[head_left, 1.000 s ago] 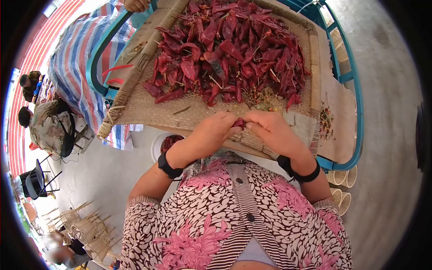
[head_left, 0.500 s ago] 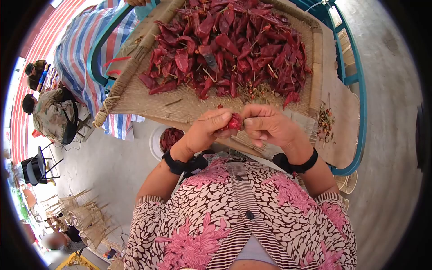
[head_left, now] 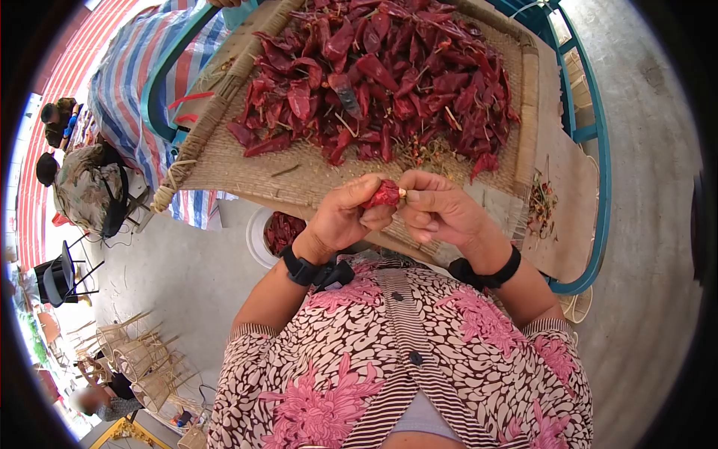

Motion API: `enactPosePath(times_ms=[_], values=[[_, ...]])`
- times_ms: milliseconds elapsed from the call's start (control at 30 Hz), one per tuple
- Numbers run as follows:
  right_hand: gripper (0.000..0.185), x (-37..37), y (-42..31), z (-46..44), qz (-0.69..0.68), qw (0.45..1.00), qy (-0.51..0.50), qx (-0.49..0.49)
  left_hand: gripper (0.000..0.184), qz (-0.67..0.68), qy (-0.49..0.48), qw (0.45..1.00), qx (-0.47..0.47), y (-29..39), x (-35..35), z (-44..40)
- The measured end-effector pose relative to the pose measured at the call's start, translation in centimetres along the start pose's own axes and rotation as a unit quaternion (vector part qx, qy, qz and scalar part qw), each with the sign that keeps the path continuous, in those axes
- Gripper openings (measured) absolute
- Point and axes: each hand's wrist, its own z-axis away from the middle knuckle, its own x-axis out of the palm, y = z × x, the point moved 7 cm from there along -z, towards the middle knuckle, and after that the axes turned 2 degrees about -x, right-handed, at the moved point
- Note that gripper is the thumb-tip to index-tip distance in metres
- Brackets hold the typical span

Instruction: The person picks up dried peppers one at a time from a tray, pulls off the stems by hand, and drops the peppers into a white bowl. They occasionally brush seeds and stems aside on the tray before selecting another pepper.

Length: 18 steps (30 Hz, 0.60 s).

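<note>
Between my hands is a wrinkled dark-red dried chili pepper point(head_left: 384, 194), above the near edge of a woven tray point(head_left: 247, 173). My left hand point(head_left: 345, 213) is closed around the pepper's body. My right hand point(head_left: 441, 207) pinches its pale stem end between thumb and forefinger. Beyond my hands, a large heap of dried red chilies point(head_left: 374, 82) covers much of the tray. Small stem scraps and seeds point(head_left: 426, 153) lie at the near side of the heap.
A white bowl point(head_left: 258, 238) with red chilies stands below the tray at left. More stem scraps point(head_left: 544, 202) lie on the board right of the tray. A teal metal frame point(head_left: 598, 187) surrounds it. People, a black chair point(head_left: 56, 280) and woven baskets point(head_left: 142, 359) are at left.
The pepper's pale stem end now shows between my fingers, and the pepper sits slightly higher and further left. My left wrist has shifted slightly right.
</note>
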Motion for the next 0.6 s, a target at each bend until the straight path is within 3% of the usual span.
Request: enactPosePath(times_ms=[300, 400, 500, 533, 600], values=[[0.014, -0.1, 0.2, -0.6, -0.014, 0.999, -0.036, -0.035, 0.036, -0.001, 0.006, 1.0, 0.003, 0.4, -0.8, 0.4], [0.014, 0.6, -0.1, -1.2, -0.026, 0.996, -0.062, -0.058, 0.039, 0.002, -0.092, 0.996, 0.014, 1.1, 0.0, 0.0], [0.015, 1.3, -2.5, -0.9, 0.159, 0.983, 0.009, -0.095, 0.042, -0.129, 0.005, 0.992, -0.01, 1.9, 0.0, 0.5], [0.015, 0.6, -3.4, -0.8, 0.272, 0.954, 0.074, -0.104, 0.041, -0.171, 0.035, 0.984, 0.027, 2.7, 0.4, 1.0], [0.015, -0.6, -5.6, 0.0, 0.483, 0.845, 0.198, -0.117, 0.04, -0.252, 0.093, 0.958, 0.102, 4.2, 1.0, 2.1]])
